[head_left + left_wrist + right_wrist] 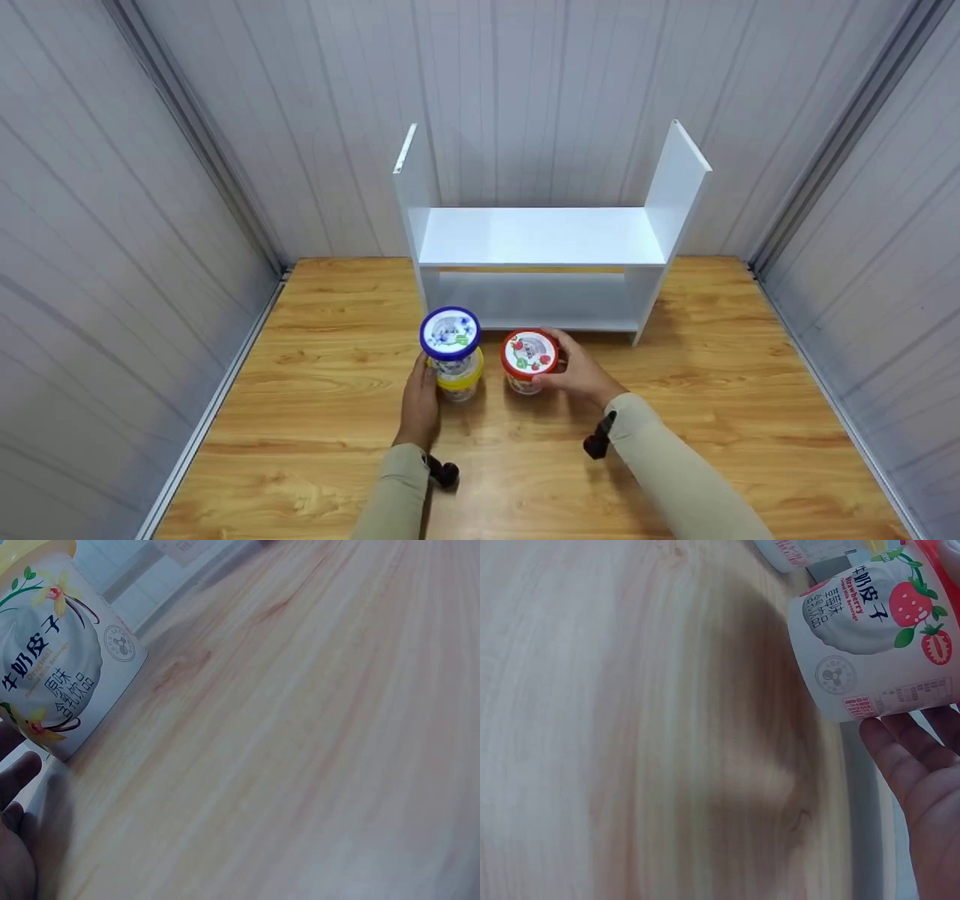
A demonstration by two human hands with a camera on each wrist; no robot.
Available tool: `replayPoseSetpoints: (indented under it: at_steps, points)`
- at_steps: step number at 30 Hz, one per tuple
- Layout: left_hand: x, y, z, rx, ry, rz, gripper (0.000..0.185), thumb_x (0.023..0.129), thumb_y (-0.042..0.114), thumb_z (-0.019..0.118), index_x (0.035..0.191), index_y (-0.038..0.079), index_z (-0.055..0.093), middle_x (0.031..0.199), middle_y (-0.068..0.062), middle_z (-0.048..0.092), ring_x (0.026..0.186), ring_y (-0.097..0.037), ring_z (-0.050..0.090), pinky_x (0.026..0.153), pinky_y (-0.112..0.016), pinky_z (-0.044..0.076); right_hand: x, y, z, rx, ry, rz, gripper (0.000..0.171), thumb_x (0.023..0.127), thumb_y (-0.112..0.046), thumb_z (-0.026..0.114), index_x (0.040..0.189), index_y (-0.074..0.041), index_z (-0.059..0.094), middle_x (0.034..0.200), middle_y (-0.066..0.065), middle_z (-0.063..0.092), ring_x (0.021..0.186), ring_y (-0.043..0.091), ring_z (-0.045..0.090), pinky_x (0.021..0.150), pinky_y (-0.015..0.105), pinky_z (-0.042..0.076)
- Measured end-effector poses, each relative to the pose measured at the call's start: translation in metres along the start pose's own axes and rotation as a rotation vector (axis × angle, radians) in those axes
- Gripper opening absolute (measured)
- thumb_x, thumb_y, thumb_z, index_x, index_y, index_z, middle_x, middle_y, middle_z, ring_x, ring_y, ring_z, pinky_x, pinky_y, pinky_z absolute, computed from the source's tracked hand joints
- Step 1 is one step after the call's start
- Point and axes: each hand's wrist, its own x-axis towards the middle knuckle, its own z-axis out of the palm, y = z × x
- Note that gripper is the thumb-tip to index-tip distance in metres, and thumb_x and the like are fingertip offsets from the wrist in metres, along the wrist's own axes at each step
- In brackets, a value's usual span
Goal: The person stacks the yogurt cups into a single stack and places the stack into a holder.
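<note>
On the left, a cup with a blue lid (pixel 450 332) stands on top of a cup with a yellow lid (pixel 471 373). My left hand (pixel 418 405) holds the yellow-lidded cup from its left side. The left wrist view shows that cup's vanilla-flower label (pixel 52 652) and bent fingers (pixel 22 776) by its base. A red-lidded strawberry cup (pixel 529 352) is upright to the right of this stack. My right hand (pixel 585 375) grips it from the right, thumb near the lid and fingers around the far side. Its strawberry label (pixel 877 622) faces the right wrist view.
Just behind the cups stands a white two-level shelf (pixel 540 236) with upright side panels. It rests on the wooden tabletop (pixel 337 420), against the back wall (pixel 510 97). Pale panel walls border the table on both sides.
</note>
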Motion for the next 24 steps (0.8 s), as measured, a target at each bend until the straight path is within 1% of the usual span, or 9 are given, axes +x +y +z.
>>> replayPoseSetpoints:
  at_steps: [6, 8, 13, 19, 24]
  points:
    - [0.001, 0.001, 0.000, 0.006, 0.002, 0.005, 0.051, 0.111, 0.037, 0.032, 0.159, 0.019, 0.034, 0.159, -0.007, 0.040, 0.149, -0.028, 0.032, 0.123, -0.049, 0.022, 0.001, -0.009, -0.004, -0.037, 0.020, 0.022, 0.098, 0.076, -0.022, 0.091, 0.156, -0.012, 0.036, 0.150, 0.015, 0.045, 0.134, 0.036, 0.047, 0.110, 0.051, 0.042]
    - [0.001, 0.001, 0.000, 0.004, 0.001, 0.007, 0.051, 0.111, 0.036, 0.032, 0.159, 0.018, 0.034, 0.159, -0.008, 0.040, 0.149, -0.029, 0.032, 0.123, -0.050, 0.022, 0.001, -0.013, -0.005, -0.049, 0.022, 0.030, 0.097, 0.076, -0.023, 0.092, 0.156, -0.015, 0.036, 0.150, 0.014, 0.045, 0.134, 0.035, 0.047, 0.111, 0.051, 0.042]
    - [0.002, 0.000, 0.000, -0.008, -0.001, 0.004, 0.050, 0.111, 0.036, 0.033, 0.158, 0.018, 0.035, 0.158, -0.009, 0.041, 0.148, -0.029, 0.033, 0.123, -0.050, 0.022, 0.003, -0.020, -0.009, -0.059, 0.019, 0.022, 0.096, 0.076, -0.024, 0.091, 0.155, -0.019, 0.038, 0.149, 0.013, 0.045, 0.133, 0.034, 0.049, 0.110, 0.051, 0.044]
    - [0.001, 0.001, 0.000, 0.020, 0.016, -0.018, 0.051, 0.111, 0.038, 0.033, 0.158, 0.020, 0.035, 0.158, -0.008, 0.041, 0.148, -0.029, 0.033, 0.122, -0.050, 0.022, 0.005, -0.026, -0.011, -0.067, 0.008, -0.010, 0.096, 0.076, -0.028, 0.091, 0.155, -0.017, 0.038, 0.147, 0.012, 0.047, 0.131, 0.033, 0.051, 0.109, 0.050, 0.045]
    - [0.002, 0.002, 0.000, -0.002, 0.012, 0.004, 0.049, 0.111, 0.033, 0.035, 0.158, 0.016, 0.036, 0.157, -0.008, 0.043, 0.148, -0.027, 0.033, 0.123, -0.047, 0.022, 0.007, -0.032, -0.013, -0.087, 0.012, -0.018, 0.099, 0.074, -0.034, 0.092, 0.155, -0.018, 0.038, 0.145, 0.010, 0.049, 0.128, 0.030, 0.052, 0.108, 0.050, 0.045]
